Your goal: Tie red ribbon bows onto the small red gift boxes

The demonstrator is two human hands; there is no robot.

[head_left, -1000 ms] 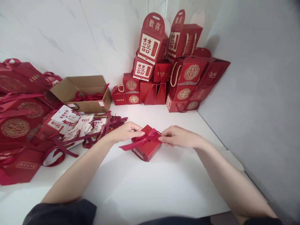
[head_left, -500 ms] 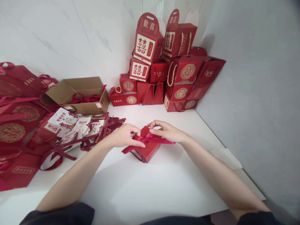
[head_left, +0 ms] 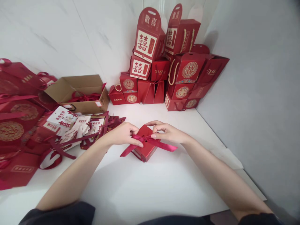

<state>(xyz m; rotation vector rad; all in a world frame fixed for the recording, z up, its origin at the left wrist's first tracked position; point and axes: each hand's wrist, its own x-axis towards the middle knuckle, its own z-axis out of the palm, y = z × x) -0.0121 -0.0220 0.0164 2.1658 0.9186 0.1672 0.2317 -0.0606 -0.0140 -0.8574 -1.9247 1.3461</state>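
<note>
While lying on the white table [head_left: 145,187], one red gift box [head_left: 146,150], tied with crimson satin ribbon [head_left: 164,145], sits between both hands: left hand [head_left: 122,135] pinched on the ribbon at the knot, right hand [head_left: 167,132] closed on it just beside; stacked red boxes [head_left: 160,70] stand beyond.

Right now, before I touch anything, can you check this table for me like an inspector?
Surface: white table top, flat.
Job's things: red gift box with red satin ribbon crossing its top.
Clutter: red paper bags, white cards, open cardboard box holding red ribbons.
Hands: left hand and right hand both pinch the ribbon at the box.
Cables: nothing seen.
Surroundings: stacked red gift boxes against a marble-look wall.
</note>
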